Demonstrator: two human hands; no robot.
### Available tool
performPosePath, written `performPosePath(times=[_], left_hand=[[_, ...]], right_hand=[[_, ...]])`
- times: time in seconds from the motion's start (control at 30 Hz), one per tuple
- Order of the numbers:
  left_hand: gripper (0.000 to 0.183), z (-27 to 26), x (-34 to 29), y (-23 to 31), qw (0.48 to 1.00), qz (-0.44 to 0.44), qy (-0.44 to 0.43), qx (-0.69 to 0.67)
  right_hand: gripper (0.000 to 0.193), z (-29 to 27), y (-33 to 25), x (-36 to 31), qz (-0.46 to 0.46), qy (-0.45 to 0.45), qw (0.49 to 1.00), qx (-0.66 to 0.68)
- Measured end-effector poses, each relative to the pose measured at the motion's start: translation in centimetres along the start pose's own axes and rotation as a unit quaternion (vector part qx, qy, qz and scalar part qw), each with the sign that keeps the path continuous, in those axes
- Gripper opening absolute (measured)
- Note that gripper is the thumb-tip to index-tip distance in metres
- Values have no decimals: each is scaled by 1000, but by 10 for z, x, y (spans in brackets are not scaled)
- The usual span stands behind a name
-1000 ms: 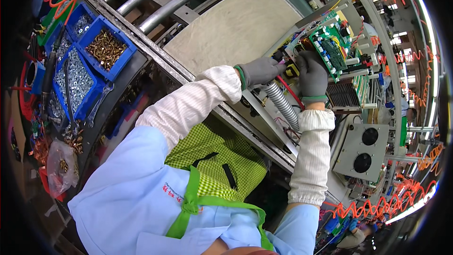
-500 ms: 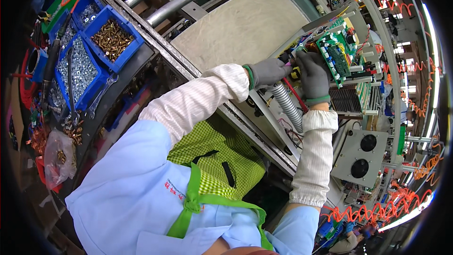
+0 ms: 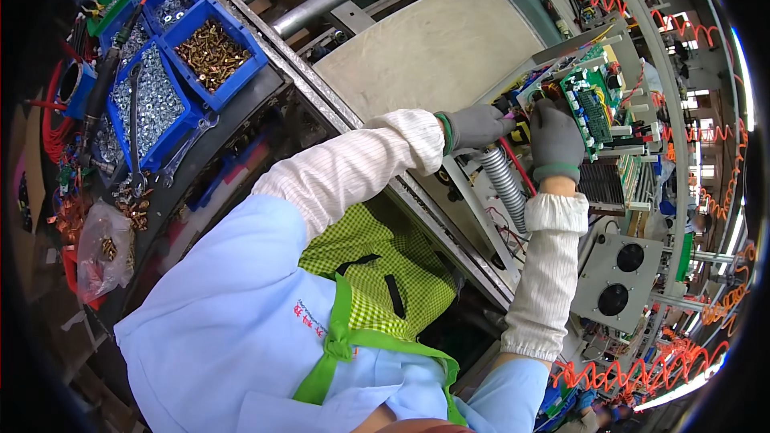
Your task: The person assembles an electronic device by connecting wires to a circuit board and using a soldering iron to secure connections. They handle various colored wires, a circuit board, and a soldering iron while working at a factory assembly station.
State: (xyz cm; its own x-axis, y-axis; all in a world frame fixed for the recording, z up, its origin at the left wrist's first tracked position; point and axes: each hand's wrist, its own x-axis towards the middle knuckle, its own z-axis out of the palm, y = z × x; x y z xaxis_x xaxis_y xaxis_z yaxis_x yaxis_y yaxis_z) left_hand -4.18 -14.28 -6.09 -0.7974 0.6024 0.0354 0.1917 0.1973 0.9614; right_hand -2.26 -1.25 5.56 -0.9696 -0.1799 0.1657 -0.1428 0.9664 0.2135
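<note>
Both hands wear grey gloves and work inside an open electrical unit at the right. My left hand [image 3: 479, 126] reaches in from the left, its fingers pressed together beside a small pink part; what they hold is hidden. My right hand [image 3: 556, 140] is closed, with fingers curled down among the wires, and its grip cannot be made out. Just right of it stands a green circuit board [image 3: 589, 111]. Below the hands run a grey corrugated hose [image 3: 504, 180] and a red cable [image 3: 518, 167]. A black finned heatsink [image 3: 603, 184] sits under the board.
At the left, a blue bin [image 3: 255, 66] holds brass-coloured screws; another blue bin [image 3: 181, 127] holds nuts, with a wrench [image 3: 135, 124] across it. A plastic bag [image 3: 104, 252] lies below. A beige board [image 3: 425, 44] lies beyond my hands. A two-fan panel [image 3: 619, 281] stands at right.
The whole view has shifted slightly, so the scene sits further right. My right hand's fingers have curled in more and drawn back from the connector area; my left hand stays nearly in place.
</note>
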Motion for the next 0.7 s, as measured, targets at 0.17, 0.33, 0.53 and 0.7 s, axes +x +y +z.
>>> performPosePath(times=[0.17,0.33,0.53,0.7], left_hand=[[36,1,3,-8,1000,-20,3,-16],[35,0,3,-3,1000,0,19,-5],[33,-4,-9,18,995,-26,23,-90],[36,3,12,-15,988,128,18,85]], right_hand=[[18,8,0,-7,19,72,997,4],[20,25,15,-22,18,215,972,90],[20,28,21,-22,-61,150,974,158],[32,14,12,-27,-144,154,970,124]])
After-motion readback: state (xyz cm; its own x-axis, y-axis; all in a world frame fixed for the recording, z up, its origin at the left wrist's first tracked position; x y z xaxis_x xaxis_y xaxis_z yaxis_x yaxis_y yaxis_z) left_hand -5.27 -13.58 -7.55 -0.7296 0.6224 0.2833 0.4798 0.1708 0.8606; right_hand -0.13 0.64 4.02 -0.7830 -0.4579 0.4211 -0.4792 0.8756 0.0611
